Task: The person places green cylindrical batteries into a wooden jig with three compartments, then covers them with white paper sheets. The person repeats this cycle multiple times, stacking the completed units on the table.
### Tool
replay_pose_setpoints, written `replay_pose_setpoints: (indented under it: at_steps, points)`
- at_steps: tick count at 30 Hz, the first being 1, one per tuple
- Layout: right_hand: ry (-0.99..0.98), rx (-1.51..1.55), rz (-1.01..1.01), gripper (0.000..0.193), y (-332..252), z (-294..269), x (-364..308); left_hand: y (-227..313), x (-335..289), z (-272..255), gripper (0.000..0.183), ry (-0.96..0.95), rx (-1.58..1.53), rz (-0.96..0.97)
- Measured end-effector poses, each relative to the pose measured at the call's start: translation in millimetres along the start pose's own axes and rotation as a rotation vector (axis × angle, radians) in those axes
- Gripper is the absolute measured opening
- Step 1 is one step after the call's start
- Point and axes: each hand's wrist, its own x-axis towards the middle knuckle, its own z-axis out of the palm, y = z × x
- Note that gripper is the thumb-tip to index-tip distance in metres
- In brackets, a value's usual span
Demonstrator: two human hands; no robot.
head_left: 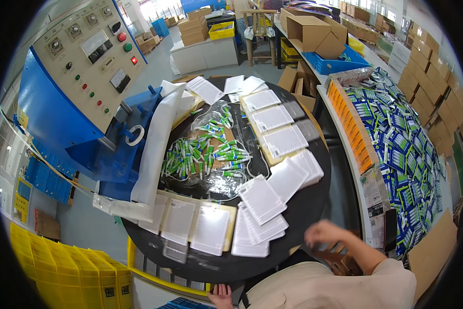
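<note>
My left hand (221,296) is low at the front, its fingers apart and nothing in it, beside the rim of a yellow crate (172,287). Over the right front edge of the round black table (314,206), my right hand (321,233) is slightly blurred; its fingers look curled, but what they hold, if anything, does not show. Nearest to it are fanned stacks of white cards (262,198). More white cards (210,229) lie on yellow trays (230,226) around the table. A loose pile of small green-and-white tubes (190,157) fills the middle.
A blue machine (61,103) with a beige control panel (95,49) stands over the table's left side. To the right, a bench carries a heap of blue-and-green packs (401,149) behind orange boxes (350,123). Yellow crates (66,262) are stacked at the lower left.
</note>
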Motion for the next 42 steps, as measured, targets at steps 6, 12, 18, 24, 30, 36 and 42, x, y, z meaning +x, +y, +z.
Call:
replay_pose_setpoints:
  at_steps: [6, 12, 18, 24, 30, 36, 42]
  points:
    - [0.378, -1.318, -0.311, 0.048, -27.7, -93.0, 124.1, -15.1, -34.7, 34.2, 0.078, -0.294, 0.043, 0.032]
    - [-0.118, -1.281, -0.591, 0.059, -35.7, -14.6, 161.6, -15.4, -23.9, 38.7, 0.067, -0.382, 0.015, 0.118]
    - [-0.079, -1.203, -0.594, 0.067, -74.0, 102.5, 153.2, 63.6, 28.3, 71.9, 0.068, -0.465, -0.114, 0.245]
    - [0.207, -1.116, -0.810, 0.048, -139.0, 152.3, 180.8, 209.5, 93.0, 110.1, 0.067, -0.343, -0.017, 0.177]
    - [0.318, -1.155, -0.681, 0.048, -113.8, 88.5, 143.6, 243.0, 123.7, 119.9, 0.064, -0.342, 0.148, 0.215]
    - [0.211, -1.223, -0.524, 0.062, -83.0, 94.6, 157.7, 189.4, 39.0, 117.7, 0.039, 0.373, 0.676, 1.161]
    - [0.181, -1.274, -0.538, 0.061, -97.5, 100.3, 161.9, 69.1, -137.5, 148.8, 0.027, -0.754, 1.472, 1.410]
